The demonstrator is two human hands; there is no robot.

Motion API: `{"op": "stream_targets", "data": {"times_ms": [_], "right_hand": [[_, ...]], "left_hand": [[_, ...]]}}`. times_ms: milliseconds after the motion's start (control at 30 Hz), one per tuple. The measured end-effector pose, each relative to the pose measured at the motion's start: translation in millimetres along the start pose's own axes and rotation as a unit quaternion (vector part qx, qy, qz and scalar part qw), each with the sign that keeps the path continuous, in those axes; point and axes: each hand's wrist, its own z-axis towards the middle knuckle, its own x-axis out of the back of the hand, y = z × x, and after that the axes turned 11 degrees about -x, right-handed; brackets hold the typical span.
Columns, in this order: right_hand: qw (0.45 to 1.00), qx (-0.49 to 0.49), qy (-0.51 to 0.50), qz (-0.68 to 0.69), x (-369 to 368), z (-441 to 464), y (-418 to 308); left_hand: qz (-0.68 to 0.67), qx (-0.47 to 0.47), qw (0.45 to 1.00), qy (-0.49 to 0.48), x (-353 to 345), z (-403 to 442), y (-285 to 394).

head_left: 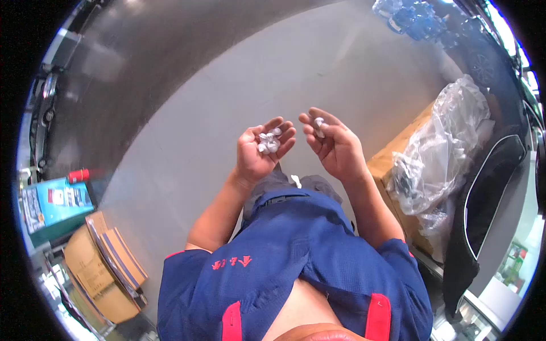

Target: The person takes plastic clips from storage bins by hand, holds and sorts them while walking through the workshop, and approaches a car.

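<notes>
My left hand (pixel 260 149) is palm up with its fingers curled into a cup. In its palm lies a small heap of white plastic pieces (pixel 269 141) that look like clips or caps; their exact kind is too small to make out. To its right, my right hand (pixel 335 145) is raised at about the same height, the fingers bent. Between its thumb and fingers it pinches one small white piece (pixel 319 126) of the same look. A gap separates the two hands, held in front of my waist above the grey floor (pixel 227 85).
On the right, clear plastic wrap (pixel 435 153) lies over a long cardboard box (pixel 406 142), beside a black panel (pixel 492 204). Blue plastic bottles (pixel 412 20) are at the upper right. At left are a blue box (pixel 57 204), a red can (pixel 78 175) and cardboard cartons (pixel 96 273).
</notes>
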Motion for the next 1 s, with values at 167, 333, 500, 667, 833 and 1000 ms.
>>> {"op": "stream_targets", "data": {"times_ms": [167,333,500,667,833,1000], "right_hand": [[0.98,0.121,0.043,-0.151,-21,104,-89],[0.919,0.161,0.113,-0.341,-9,244,-183],[0.71,0.205,0.149,-0.657,-37,362,-322],[0.768,0.164,0.07,-0.615,-85,472,-457],[0.806,0.13,0.074,-0.572,-67,614,-566],[0.776,0.15,0.129,-0.599,-74,753,-677]], "left_hand": [[0.048,0.062,0.997,0.009,-92,156,42],[0.04,0.124,0.991,-0.021,-112,329,65],[0.069,0.091,0.993,0.026,-152,487,92],[0.09,0.027,0.994,-0.052,-209,636,139],[0.004,-0.019,1.0,0.004,-255,794,179],[0.008,0.049,0.999,-0.018,-273,975,216]]}}
